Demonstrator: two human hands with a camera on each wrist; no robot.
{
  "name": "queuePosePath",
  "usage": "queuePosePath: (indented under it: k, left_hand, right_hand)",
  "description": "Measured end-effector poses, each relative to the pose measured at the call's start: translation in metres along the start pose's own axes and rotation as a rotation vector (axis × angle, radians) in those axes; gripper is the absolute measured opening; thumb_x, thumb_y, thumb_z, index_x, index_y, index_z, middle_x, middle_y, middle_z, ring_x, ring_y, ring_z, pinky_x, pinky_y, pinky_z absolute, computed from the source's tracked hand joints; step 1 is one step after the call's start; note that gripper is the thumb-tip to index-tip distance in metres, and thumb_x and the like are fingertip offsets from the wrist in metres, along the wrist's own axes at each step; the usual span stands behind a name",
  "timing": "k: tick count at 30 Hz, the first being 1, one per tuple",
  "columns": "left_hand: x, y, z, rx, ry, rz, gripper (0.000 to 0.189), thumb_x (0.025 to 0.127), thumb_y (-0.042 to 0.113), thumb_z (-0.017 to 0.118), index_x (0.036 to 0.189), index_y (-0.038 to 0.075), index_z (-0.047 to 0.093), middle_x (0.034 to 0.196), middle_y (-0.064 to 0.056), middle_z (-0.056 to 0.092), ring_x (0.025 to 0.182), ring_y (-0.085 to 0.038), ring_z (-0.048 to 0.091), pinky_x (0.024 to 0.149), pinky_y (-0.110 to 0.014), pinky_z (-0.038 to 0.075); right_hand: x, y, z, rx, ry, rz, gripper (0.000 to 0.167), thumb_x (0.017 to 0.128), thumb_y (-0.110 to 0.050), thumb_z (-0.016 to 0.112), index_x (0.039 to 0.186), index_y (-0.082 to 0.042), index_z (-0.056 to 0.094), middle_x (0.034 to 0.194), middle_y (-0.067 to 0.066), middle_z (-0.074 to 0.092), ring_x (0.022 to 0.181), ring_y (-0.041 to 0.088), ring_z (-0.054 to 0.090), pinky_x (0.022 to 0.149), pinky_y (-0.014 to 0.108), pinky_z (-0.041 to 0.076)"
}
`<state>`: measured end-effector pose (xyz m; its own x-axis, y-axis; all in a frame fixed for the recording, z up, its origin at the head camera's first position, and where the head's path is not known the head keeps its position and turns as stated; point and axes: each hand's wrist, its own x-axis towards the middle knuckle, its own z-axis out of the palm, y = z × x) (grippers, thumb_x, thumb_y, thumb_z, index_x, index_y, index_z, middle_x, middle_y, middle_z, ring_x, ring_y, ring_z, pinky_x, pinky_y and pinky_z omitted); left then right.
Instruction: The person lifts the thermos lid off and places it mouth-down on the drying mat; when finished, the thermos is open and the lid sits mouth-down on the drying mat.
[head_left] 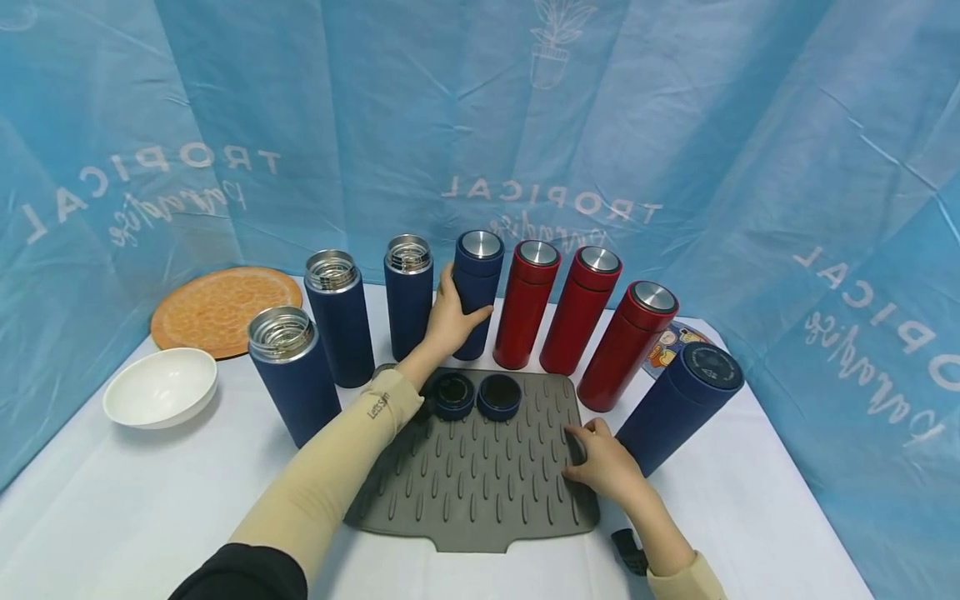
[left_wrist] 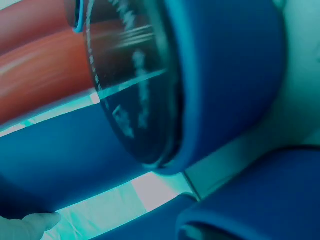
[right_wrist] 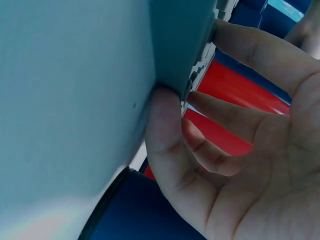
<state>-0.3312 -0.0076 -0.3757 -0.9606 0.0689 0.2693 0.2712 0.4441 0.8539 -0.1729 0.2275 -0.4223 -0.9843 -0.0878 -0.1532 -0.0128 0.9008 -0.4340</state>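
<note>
At the back middle, my left hand (head_left: 448,321) grips a blue thermos (head_left: 477,275) with a silver-topped lid. In the left wrist view the thumb lies along that thermos (left_wrist: 65,155). Two blue lids (head_left: 453,396) with dark centres sit at the far end of the grey ridged mat (head_left: 480,492), beside my left wrist; one lid (left_wrist: 225,75) looms large in the left wrist view. Over on the right, my right hand (head_left: 603,458) pinches the mat's edge between thumb (right_wrist: 165,115) and curled fingers. A blue thermos (head_left: 667,412) with a dark round top leans in view beside this hand.
Left of the mat stand three uncapped blue thermoses (head_left: 300,387). Red thermoses (head_left: 577,317) with silver tops line the back right, near a patterned plate (head_left: 666,348). A white bowl (head_left: 161,392) and a round orange placemat (head_left: 213,304) lie far left. Blue curtain (head_left: 390,108) encloses the table.
</note>
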Motion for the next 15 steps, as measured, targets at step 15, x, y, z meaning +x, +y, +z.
queuePosePath:
  k: [15]
  left_hand:
    - [-0.022, 0.014, -0.022, -0.09, 0.119, 0.062, 0.095, 0.074, 0.032, 0.077, 0.144, 0.014, 0.015, 0.139, -0.016, 0.039, 0.124, -0.032, 0.043, 0.099, -0.049, 0.038]
  right_hand:
    - [-0.001, 0.0, -0.001, -0.005, 0.001, -0.002, 0.059, 0.07, -0.014, 0.079, 0.124, -0.006, 0.057, 0.109, 0.015, 0.05, 0.086, 0.024, 0.054, 0.073, 0.042, 0.05]
